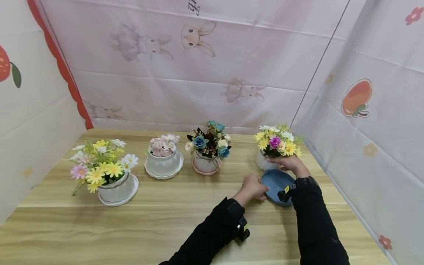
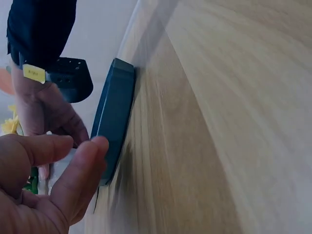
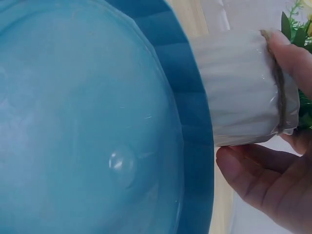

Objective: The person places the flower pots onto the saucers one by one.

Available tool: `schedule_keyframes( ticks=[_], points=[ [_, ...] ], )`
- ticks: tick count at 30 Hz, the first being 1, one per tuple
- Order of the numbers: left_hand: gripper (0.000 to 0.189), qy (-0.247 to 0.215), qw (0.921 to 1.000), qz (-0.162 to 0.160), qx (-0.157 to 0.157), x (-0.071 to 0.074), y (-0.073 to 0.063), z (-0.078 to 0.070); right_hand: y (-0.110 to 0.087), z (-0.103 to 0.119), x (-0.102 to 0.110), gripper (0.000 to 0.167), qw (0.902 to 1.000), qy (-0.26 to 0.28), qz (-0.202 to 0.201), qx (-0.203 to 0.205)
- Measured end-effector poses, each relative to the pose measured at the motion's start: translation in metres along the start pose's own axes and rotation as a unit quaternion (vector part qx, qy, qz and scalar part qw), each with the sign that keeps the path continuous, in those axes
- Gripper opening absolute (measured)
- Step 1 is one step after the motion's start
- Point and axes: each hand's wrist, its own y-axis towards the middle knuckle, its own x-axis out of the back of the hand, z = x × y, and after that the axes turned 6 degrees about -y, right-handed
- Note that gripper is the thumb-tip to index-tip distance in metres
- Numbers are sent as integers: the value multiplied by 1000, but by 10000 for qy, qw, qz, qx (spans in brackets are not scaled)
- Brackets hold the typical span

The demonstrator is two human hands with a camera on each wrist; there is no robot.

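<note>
My right hand (image 1: 291, 164) holds a white flower pot (image 3: 243, 90) with yellow, white and purple flowers (image 1: 276, 141). The thumb lies at the twine-tied rim, the other fingers against the pot's far side. Just in front of the pot, a round blue saucer (image 1: 274, 184) rests on the table. At its left edge is my left hand (image 1: 253, 187). In the left wrist view, the left thumb and bent fingers (image 2: 80, 180) are apart, close to the saucer's side wall (image 2: 117, 107); whether they touch it is unclear.
To the left, three more potted flower arrangements stand on saucers: blue and cream roses (image 1: 207, 163), pale pink blooms (image 1: 162, 165), and yellow and white daisies (image 1: 114, 191). Printed cloth walls (image 1: 212, 95) enclose the wooden table (image 1: 132, 235) at the back and sides.
</note>
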Motion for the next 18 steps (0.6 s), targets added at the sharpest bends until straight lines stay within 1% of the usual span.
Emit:
schedule_keyframes(
  ticks=[4,6,11,13,18],
  points=[
    [32,649,9975,-264,-81,-3,-2,-2,3,1,0,81,9999,54,49,72],
    [37,951,9948,-322,-153,-4,-1,-1,4,1,0,81,9999,66,79,66],
    [41,745,9965,-370,-35,-4,3,2,4,1,0,78,9999,61,69,72],
    [38,579,9976,-384,52,-4,4,2,3,1,0,78,9999,73,45,99],
    [45,790,9964,-298,24,-1,4,1,2,0,0,79,9999,135,-23,56]
  ],
)
